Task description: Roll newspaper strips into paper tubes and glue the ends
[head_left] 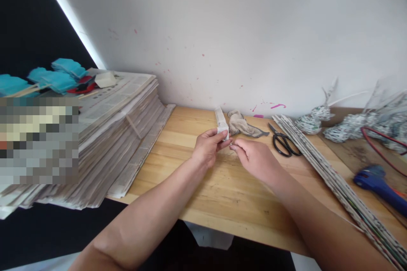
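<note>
My left hand (pixel 207 146) pinches a folded strip of newspaper (pixel 222 129) between thumb and fingers above the wooden table (pixel 206 192). One end of the strip points up and away toward the wall. Close by on its right, my right hand (pixel 251 152) has its fingers pressed together near the strip's lower end. Whatever it may grip is too small to make out. Just behind my hands lies a crumpled beige cloth (pixel 241 125). Black-handled scissors (pixel 284 144) rest to the right of the cloth.
A tall stack of newspapers (pixel 127 112) stands at the left, with blue packets (pixel 68 67) and a white block (pixel 105 79) on top. At right lie a bundle of long rolled paper sticks (pixel 327 178), a blue glue gun (pixel 380 186) and woven paper shapes (pixel 313 120). A wall closes off the back.
</note>
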Motion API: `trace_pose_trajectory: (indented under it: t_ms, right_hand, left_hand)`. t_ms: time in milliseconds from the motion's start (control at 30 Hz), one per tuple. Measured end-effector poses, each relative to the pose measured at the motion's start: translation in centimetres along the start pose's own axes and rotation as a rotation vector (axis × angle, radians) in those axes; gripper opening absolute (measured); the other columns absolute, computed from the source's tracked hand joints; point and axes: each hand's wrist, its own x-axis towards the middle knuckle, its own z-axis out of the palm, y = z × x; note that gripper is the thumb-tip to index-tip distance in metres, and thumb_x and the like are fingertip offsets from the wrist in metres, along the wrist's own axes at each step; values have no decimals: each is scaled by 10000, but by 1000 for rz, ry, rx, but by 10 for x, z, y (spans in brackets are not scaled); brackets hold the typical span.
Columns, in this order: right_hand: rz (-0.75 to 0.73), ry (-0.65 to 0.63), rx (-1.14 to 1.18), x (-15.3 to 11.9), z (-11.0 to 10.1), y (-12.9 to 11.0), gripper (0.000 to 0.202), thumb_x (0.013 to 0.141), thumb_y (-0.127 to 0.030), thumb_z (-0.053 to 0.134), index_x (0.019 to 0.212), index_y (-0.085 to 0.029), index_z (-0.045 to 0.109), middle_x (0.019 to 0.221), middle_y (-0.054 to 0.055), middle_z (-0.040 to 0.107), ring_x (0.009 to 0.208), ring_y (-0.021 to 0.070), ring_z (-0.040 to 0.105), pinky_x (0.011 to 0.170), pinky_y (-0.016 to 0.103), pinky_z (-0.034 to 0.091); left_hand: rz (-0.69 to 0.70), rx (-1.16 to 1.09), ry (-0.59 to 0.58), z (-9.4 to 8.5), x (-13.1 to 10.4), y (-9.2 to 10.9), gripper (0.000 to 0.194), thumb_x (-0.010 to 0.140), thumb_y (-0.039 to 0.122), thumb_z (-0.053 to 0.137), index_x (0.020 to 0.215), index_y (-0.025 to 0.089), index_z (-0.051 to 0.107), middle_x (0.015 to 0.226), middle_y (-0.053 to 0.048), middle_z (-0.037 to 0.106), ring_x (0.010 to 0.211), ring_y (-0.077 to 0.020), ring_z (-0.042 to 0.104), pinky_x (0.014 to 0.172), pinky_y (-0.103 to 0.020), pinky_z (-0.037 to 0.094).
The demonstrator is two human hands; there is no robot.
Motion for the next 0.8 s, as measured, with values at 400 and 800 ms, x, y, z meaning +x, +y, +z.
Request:
trace_pose_trajectory:
  t_ms: [400,800]
  right_hand:
    - [17,48,17,-1,-3,-3,213,918,-300,445,824,-199,607,700,26,650,602,151,559,579,267,327]
    - [-11,64,-70,-2,-1,-5,212,937,-315,412,868,-201,578,722,33,651,620,160,568,577,269,311]
  left_hand:
    - [10,-10,14,2,-3,3,66,694,106,725,739,93,677,715,-47,677,665,-114,657,664,-215,542]
    - [19,-25,-3,2,-3,4,69,714,112,717,747,95,659,715,-36,672,662,-107,661,658,-201,541]
